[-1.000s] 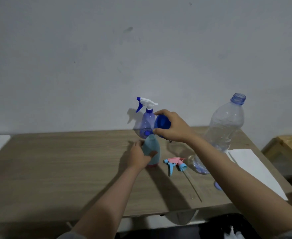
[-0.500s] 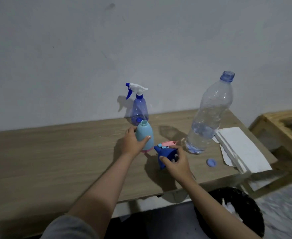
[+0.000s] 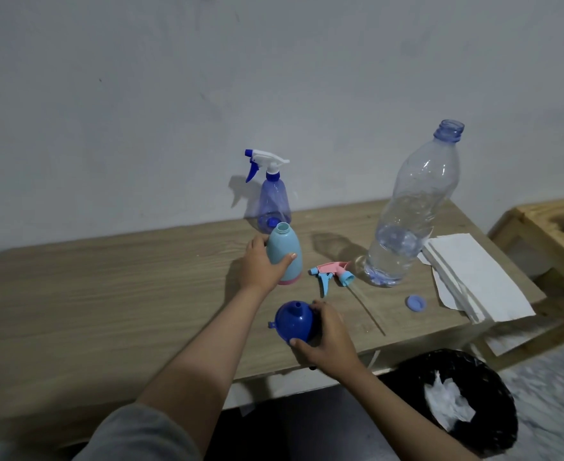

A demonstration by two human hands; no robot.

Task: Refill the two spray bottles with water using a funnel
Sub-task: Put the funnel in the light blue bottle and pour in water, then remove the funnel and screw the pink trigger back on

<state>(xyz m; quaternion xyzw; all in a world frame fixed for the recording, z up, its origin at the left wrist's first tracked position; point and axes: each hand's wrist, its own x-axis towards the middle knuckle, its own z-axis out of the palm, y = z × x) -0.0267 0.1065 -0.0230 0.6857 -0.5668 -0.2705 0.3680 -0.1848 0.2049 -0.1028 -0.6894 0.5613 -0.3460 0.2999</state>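
Left hand (image 3: 260, 266): fingers wrapped around the light blue bottle (image 3: 284, 254), which is kept upright on the table (image 3: 107, 294), neck uncapped.
Right hand (image 3: 328, 337): fingers clasped on the blue funnel (image 3: 293, 321), held at 6 o'clock of that bottle, spout tilted upward.
Pink trigger head (image 3: 332, 272): laid at 3 o'clock of the light blue bottle.
Purple spray bottle (image 3: 271, 201): stood at 12 o'clock, trigger fitted.
Water bottle (image 3: 410, 214): uncapped, partly filled, at 3 o'clock of the trigger head.
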